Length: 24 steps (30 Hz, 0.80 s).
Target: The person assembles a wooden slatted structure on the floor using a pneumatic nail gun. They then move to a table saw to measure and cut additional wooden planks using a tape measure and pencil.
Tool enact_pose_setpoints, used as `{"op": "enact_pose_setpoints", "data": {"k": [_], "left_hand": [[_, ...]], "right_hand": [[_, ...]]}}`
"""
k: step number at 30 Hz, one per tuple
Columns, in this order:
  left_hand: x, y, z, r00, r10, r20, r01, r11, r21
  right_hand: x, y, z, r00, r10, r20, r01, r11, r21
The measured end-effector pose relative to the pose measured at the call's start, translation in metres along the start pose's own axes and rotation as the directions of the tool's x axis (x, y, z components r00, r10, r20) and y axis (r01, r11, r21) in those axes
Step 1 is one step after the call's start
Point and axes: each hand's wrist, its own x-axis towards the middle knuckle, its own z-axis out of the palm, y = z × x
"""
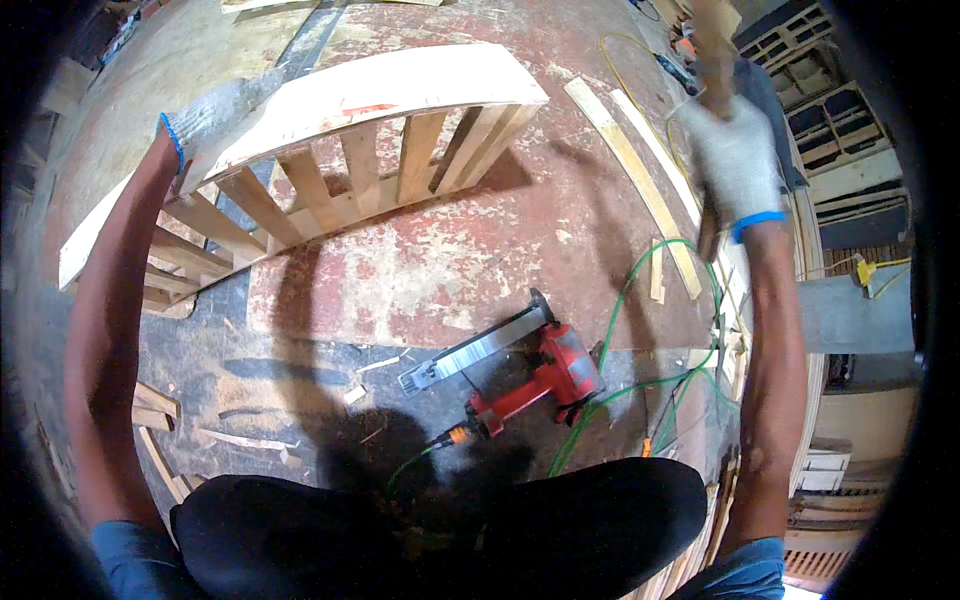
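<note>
Left hand (pixel 205 125), in a white knit glove with a blue cuff, fingers closed over the top edge of the wooden pallet (pixel 340 150), clamped on the end of its top board. Pallet stands on edge on the worn red floor (pixel 440 270), tilted, pale raw wood: one wide top board, a row of short slats running down to a lower rail, more slats trailing off toward the left. Right hand (pixel 735 155), same type of glove, is raised, fingers wrapped around a wooden piece (pixel 712 45) that sticks up out of the fist; it's motion-blurred, can't tell exactly what it is. Right hand is well apart from the pallet, off its right end. No containers in view. On the floor between the arms: a red nail gun (pixel 530 370) lying on its side, metal magazine pointing left, green air hose (pixel 650 330) looping away to the right. Loose wood strips (pixel 630 170) lie right of the pallet, small offcuts (pixel 160 405) lower left. Stacked pallets (pixel 835 130) at far right.
</note>
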Motion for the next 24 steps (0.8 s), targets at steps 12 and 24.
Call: {"op": "enact_pose_setpoints", "data": {"k": [12, 24], "left_hand": [[-0.004, -0.02, -0.007, 0.995, -0.085, -0.047, 0.081, 0.993, -0.082], [-0.042, 0.044, -0.009, 0.912, 0.12, -0.393, -0.049, 0.982, 0.184]], "right_hand": [[-0.039, -0.009, -0.03, 0.997, 0.064, 0.041, -0.066, 0.996, 0.054], [-0.1, 0.077, 0.029, 0.923, 0.148, 0.355, -0.049, 0.961, -0.273]]}}
